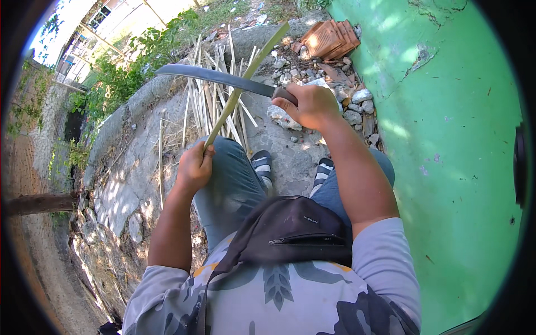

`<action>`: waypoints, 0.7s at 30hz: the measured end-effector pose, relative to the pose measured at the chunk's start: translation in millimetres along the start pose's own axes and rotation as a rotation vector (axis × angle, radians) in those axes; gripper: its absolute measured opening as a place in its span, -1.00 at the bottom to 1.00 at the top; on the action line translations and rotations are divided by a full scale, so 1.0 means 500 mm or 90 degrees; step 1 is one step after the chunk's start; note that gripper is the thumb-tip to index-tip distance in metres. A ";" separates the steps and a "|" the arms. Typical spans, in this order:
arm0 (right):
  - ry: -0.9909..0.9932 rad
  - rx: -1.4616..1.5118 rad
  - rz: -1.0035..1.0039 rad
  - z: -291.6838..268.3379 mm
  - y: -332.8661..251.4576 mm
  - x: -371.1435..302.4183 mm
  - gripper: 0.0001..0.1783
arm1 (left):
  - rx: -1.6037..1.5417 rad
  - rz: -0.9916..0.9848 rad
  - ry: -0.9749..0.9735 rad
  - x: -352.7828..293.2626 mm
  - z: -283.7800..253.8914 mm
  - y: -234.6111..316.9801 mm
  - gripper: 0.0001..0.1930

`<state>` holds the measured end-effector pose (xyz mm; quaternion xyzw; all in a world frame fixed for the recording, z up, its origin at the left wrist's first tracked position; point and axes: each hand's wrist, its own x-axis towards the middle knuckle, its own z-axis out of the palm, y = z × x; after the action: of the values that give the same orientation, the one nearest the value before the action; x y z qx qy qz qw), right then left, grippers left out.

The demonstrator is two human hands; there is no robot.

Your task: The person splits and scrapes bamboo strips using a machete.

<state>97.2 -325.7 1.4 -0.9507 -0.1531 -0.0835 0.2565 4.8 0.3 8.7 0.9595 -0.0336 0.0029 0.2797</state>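
My right hand (309,105) is closed round the dark handle of a machete (215,76), whose long, slightly curved blade points left. My left hand (195,165) grips the near end of a flat green bamboo strip (234,96), just above my left knee. The strip slants up and away to the right, and the blade crosses it about midway. Whether the edge presses into the strip I cannot tell. Beyond and below them, a loose heap of pale split strips (195,106) lies on the ground.
A green wall (441,167) runs along my right. Stacked orange roof tiles (329,40) and rubble (357,106) lie at its foot. A low stone edge (111,134) curves along the left, with green plants (120,75) behind it. A black bag (296,229) rests on my lap.
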 end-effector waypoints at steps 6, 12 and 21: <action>0.091 -0.026 0.072 0.010 0.073 0.008 -0.30 | 0.087 0.026 -0.066 0.019 0.000 0.002 -0.68; 0.009 0.033 0.003 0.012 0.015 -0.003 -0.29 | 0.042 -0.031 -0.034 0.008 -0.002 -0.002 -0.68; 0.153 0.063 0.048 0.014 0.087 0.008 -0.40 | 0.040 0.040 -0.063 0.017 -0.002 0.002 -0.69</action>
<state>116.0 -356.9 -23.4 -0.9251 -0.0892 -0.1793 0.3225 13.3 -0.7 10.3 0.9651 -0.0777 -0.0344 0.2476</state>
